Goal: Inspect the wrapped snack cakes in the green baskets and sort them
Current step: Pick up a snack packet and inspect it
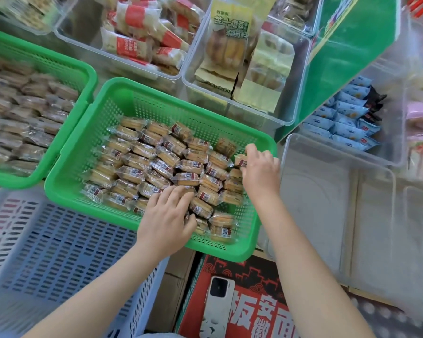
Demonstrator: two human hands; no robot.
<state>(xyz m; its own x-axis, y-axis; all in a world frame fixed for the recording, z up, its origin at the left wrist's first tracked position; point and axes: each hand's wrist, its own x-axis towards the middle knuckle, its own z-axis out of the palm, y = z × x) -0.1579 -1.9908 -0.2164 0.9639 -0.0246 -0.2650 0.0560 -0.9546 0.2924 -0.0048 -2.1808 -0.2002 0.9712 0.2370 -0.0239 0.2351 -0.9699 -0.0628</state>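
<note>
The wrapped snack cakes (166, 167) lie packed in rough rows in the nearer green basket (83, 152), most with their barcode labels turned up, while a second green basket (59, 67) just to its left holds a fuller load of similar packs. The left hand (167, 215) rests on the cakes near the front edge, fingers spread and lightly bent over a few packs; whether it actually grips one I cannot tell. The right hand (259, 169) is at the basket's right wall, fingers curled around a single cake (241, 161) pinched at its end and tipped up from the row. The step in hand looks like checking one pack at a time, and it would go best by lifting the pinched cake clear of its neighbours, so the row is not dragged askew, then turning it to see the seal and both faces. The left hand can steady the adjoining packs with flat pressure. The film wrappers probably slip and crinkle, so a hold on the cake's body should be surer than on the crimped end. The empty clear bin (327, 191) beside the right hand looks a likely place for sorted packs.
</note>
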